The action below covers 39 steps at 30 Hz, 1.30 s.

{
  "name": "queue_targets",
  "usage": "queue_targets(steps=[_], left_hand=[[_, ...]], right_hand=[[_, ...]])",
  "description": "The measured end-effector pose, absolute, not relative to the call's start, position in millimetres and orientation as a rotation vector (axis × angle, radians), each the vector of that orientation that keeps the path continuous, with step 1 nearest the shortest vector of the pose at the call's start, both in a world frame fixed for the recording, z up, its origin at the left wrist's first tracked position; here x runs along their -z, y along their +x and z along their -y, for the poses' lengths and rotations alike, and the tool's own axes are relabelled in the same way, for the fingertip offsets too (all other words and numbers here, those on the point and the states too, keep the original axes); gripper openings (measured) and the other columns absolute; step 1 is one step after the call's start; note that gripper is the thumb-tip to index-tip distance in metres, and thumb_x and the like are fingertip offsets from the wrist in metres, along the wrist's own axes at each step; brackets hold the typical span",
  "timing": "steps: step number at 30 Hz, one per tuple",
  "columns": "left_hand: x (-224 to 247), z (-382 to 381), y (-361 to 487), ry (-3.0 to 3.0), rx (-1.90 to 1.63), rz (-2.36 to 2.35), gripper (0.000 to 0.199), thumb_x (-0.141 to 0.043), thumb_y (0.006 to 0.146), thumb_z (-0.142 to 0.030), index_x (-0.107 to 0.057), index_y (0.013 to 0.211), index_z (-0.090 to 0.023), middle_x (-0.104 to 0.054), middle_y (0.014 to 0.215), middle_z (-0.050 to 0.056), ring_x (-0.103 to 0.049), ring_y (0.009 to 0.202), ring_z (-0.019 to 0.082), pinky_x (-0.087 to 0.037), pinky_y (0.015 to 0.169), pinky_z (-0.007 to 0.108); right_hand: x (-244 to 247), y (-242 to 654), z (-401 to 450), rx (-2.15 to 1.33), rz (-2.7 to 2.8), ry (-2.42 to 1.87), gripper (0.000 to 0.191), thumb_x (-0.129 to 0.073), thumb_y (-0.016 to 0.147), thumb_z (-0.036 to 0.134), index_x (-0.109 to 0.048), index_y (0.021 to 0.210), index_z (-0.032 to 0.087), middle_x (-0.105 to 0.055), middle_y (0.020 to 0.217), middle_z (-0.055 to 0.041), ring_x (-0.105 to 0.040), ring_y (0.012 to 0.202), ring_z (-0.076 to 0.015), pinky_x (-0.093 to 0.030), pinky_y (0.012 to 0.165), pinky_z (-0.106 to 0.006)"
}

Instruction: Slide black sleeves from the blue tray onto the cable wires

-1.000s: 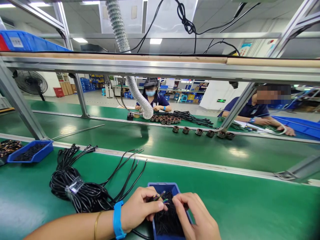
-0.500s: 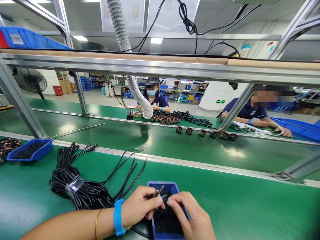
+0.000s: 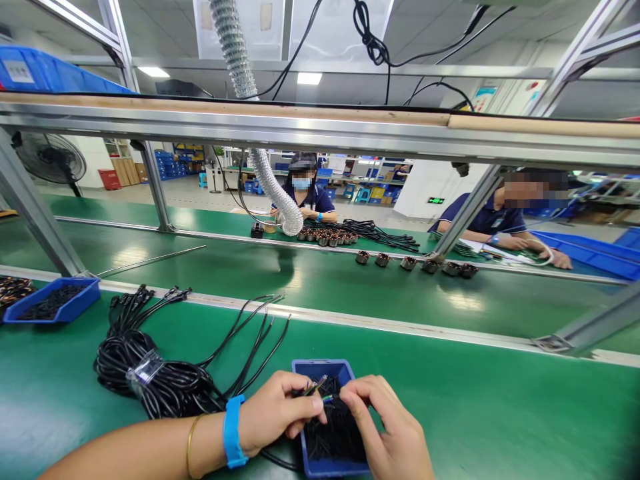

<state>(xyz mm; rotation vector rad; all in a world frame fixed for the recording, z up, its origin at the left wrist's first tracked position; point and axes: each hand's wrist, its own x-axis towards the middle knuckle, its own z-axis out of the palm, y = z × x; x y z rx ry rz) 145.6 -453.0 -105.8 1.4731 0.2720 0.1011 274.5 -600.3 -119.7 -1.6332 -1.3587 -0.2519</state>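
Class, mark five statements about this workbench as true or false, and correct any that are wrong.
1. The left hand holds coloured wires. True.
2. Nothing is worn on the left wrist. False: a blue wristband and a gold bangle are.
3. Clear wrap binds the black cables. True.
4. That bundle lies on the person's right. False: it lies to the left of the blue bin by the hands.
5. The bin is full of white pieces. False: it holds black pieces.
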Motion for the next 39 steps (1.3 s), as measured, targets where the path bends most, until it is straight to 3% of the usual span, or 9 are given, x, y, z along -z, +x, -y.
queue_targets(steps=[14,20,25,31,39], left_hand=[[108,452,144,1.492,-0.122,-0.231,0.044,-0.067,0.077,-0.055,-0.066,0.074,-0.012,-0.044,0.054,-0.004,-0.036,0.043,0.006,-0.024,0.047,0.022],[108,453,145,1.514,-0.113,-0.196,0.049,-0.069,0.075,-0.060,-0.066,0.073,-0.010,-0.053,0.067,0.000,-0.039,0.044,0.005,-0.026,0.044,0.021],[111,455,145,1.481,-0.081,-0.212,0.054,-0.071,0.069,-0.064,-0.062,0.081,-0.012,-0.047,0.057,-0.004,-0.040,0.043,0.005,-0.029,0.043,0.019],[111,455,148,1.370,-0.079,-0.343,0.038,-0.068,0.069,-0.050,-0.058,0.074,-0.014,-0.050,0.055,-0.004,-0.044,0.038,0.006,-0.032,0.041,0.020],[108,458,146,1.378,-0.048,-0.313,0.031,-0.066,0.069,-0.043,-0.064,0.072,-0.012,-0.047,0.051,-0.005,-0.040,0.037,0.005,-0.026,0.041,0.020]], right_hand=[[110,274,600,0.279,1.446,-1.604,0.017,-0.051,0.098,0.020,-0.058,0.082,0.022,-0.061,0.072,-0.0005,-0.058,0.067,-0.0143,-0.049,0.060,-0.023],[105,272,599,0.247,1.491,-1.576,0.020,-0.050,0.098,0.021,-0.057,0.080,0.022,-0.061,0.071,0.0018,-0.056,0.065,-0.0120,-0.048,0.061,-0.020],[119,270,595,0.120,1.425,-1.601,0.030,-0.050,0.099,0.031,-0.058,0.072,0.021,-0.058,0.065,0.0024,-0.056,0.060,-0.0111,-0.046,0.056,-0.019],[133,272,591,0.065,1.121,-1.680,0.042,-0.053,0.096,0.047,-0.057,0.064,0.020,-0.054,0.057,0.0021,-0.052,0.050,-0.0118,-0.042,0.048,-0.020],[123,263,591,0.336,1.166,-1.645,0.028,-0.056,0.097,0.031,-0.054,0.070,0.021,-0.054,0.065,0.0020,-0.054,0.059,-0.0125,-0.044,0.057,-0.022]])
